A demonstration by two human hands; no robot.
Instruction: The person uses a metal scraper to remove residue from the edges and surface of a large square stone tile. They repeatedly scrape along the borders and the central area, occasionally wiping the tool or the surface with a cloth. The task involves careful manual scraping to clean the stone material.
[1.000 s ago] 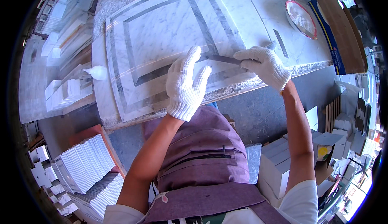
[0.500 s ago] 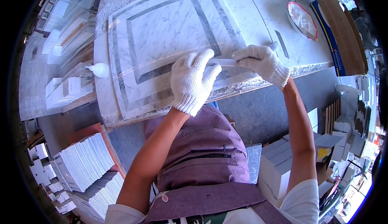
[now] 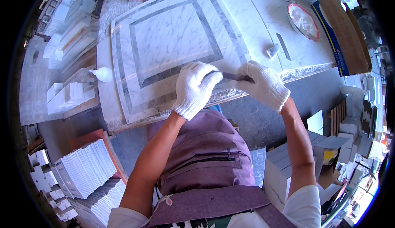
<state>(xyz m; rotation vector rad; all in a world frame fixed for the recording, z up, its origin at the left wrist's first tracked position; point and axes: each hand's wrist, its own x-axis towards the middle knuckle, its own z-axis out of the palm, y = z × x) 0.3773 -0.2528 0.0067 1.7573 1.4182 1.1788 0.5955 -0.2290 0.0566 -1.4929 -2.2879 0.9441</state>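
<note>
A thin dark strip (image 3: 232, 76) lies nearly level across the near edge of the inlaid marble panel (image 3: 173, 43), its long axis running left to right between the 2 gloved hands. The right hand (image 3: 263, 85) has its fingers closed around the strip's right end, while the left hand (image 3: 195, 89) curls over the left end, fingers bent down on it and on the panel's grey border band (image 3: 181, 72); both are equally near, each at 1 end. The panel rests on the stone surface (image 3: 263, 18), overhanging slightly toward the person. Beyond the right hand, well apart, lie a small grey wedge-shaped lump (image 3: 271, 50), a flat dark blade (image 3: 283, 46) and a round dish of white paste (image 3: 303, 21). A white bulb-shaped lump (image 3: 102, 74) sits just left of the panel. Nothing stands between the hands and the strip; stacks of white tiles (image 3: 84, 168) sit below on the floor.
</note>
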